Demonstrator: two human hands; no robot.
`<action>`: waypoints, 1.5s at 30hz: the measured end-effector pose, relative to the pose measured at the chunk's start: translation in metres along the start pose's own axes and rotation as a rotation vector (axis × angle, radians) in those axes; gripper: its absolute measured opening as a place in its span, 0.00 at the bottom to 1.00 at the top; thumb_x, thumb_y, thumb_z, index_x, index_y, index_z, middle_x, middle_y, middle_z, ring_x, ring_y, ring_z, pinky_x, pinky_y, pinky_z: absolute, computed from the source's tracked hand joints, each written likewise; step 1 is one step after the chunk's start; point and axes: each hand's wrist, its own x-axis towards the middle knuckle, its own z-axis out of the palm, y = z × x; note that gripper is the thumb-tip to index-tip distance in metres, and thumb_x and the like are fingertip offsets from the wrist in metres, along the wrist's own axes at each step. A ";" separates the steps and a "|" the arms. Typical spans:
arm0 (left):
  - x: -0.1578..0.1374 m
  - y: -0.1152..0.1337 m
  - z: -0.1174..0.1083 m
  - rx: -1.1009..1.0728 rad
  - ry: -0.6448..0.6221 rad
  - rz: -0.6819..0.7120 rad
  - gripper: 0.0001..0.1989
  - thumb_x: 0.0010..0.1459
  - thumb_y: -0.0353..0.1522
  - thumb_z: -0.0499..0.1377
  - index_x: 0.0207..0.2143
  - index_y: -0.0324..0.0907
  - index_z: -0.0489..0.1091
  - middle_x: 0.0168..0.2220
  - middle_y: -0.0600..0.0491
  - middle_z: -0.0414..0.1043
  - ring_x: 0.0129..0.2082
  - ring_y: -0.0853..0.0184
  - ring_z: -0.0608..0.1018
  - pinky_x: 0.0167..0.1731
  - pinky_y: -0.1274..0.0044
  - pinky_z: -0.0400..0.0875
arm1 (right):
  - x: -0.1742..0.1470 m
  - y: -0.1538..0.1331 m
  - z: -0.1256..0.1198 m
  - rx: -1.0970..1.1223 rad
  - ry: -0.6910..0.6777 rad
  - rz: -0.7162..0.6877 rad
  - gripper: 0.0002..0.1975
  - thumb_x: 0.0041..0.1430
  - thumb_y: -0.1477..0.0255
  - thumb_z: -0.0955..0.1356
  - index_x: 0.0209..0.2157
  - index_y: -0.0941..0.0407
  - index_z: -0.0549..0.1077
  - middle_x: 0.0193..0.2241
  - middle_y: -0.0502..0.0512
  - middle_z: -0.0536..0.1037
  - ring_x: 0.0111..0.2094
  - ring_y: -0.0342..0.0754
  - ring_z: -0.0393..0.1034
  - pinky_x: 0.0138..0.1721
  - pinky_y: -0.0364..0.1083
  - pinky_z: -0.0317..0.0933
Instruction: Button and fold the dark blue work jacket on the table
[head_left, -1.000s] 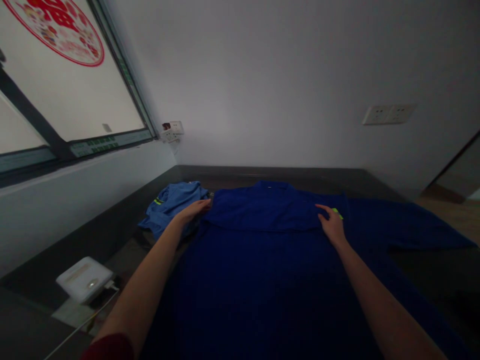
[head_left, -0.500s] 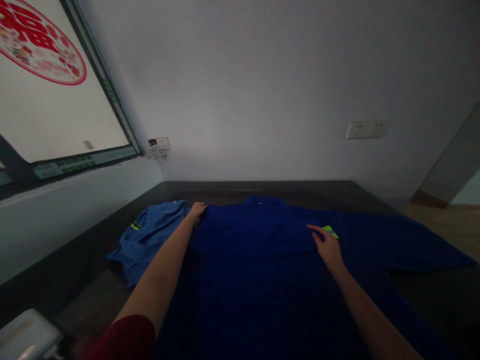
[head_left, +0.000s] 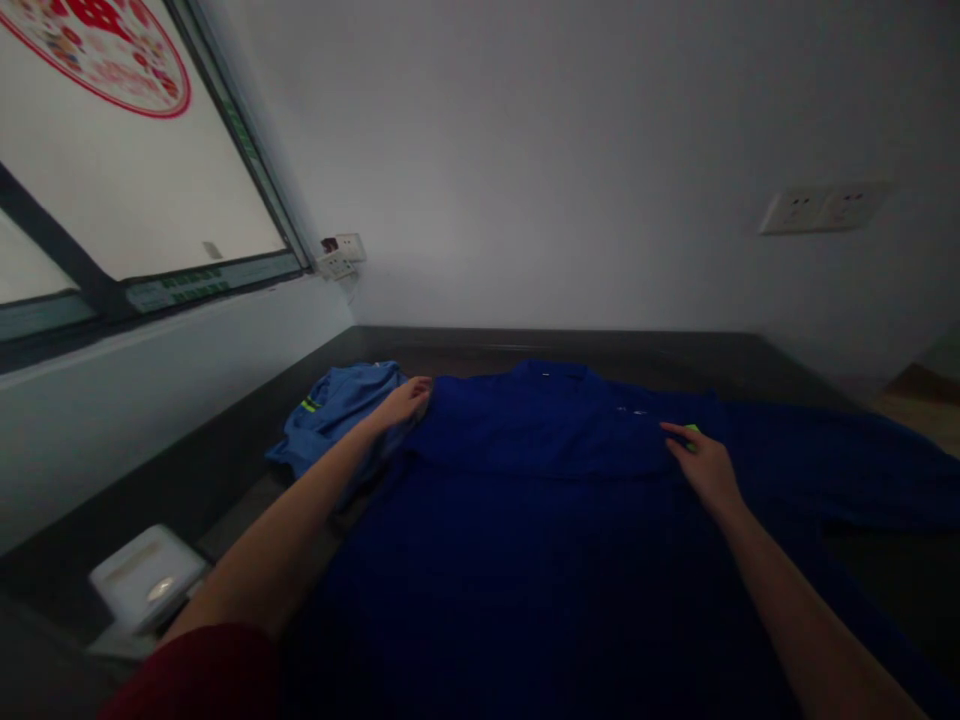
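Observation:
A dark blue work jacket [head_left: 525, 430] lies spread across the dark tabletop, collar toward the wall. A fold line crosses it below the chest, and one sleeve stretches out to the right. At the left shoulder edge, the fingers of my left hand [head_left: 405, 400] are closed on the cloth; the fingertips are dim. My right hand [head_left: 705, 470] pinches the jacket at the right of the chest with thumb and forefinger. It partly covers a small yellow-green strip [head_left: 692, 430]. Beside my left hand is a lighter blue garment [head_left: 330, 405], crumpled, with a yellow-green stripe.
A white boxy object [head_left: 150, 575] stands at the lower left, near my left forearm. The dark tabletop [head_left: 480, 348] meets a pale wall bearing sockets [head_left: 825, 208] on the right and a socket block [head_left: 341, 260] in the left corner. A window [head_left: 135, 190] is on the left.
My view has tilted down and turned left, bringing more of the white object in. My left hand sits slightly further left on the jacket's edge; my right hand covers more of the yellow-green strip.

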 end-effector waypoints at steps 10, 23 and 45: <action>-0.097 -0.038 -0.004 0.267 -0.084 0.165 0.21 0.61 0.40 0.47 0.52 0.41 0.67 0.55 0.47 0.66 0.56 0.60 0.67 0.59 0.68 0.54 | -0.001 0.012 0.014 -0.022 0.058 -0.122 0.18 0.52 0.68 0.63 0.43 0.56 0.77 0.40 0.60 0.78 0.40 0.55 0.72 0.42 0.52 0.63; -0.088 -0.029 -0.028 0.371 0.131 0.083 0.17 0.59 0.31 0.50 0.50 0.40 0.67 0.52 0.45 0.67 0.52 0.60 0.70 0.55 0.66 0.61 | -0.005 0.013 0.013 -0.057 0.168 -0.221 0.18 0.53 0.68 0.61 0.41 0.56 0.76 0.37 0.60 0.75 0.38 0.55 0.69 0.41 0.53 0.62; -0.144 -0.002 0.009 0.167 0.186 0.036 0.12 0.55 0.25 0.52 0.42 0.45 0.63 0.41 0.53 0.66 0.35 0.68 0.73 0.35 0.77 0.67 | 0.013 -0.322 0.221 -0.302 -0.449 -0.540 0.12 0.60 0.71 0.64 0.46 0.55 0.70 0.47 0.61 0.74 0.48 0.53 0.68 0.45 0.48 0.61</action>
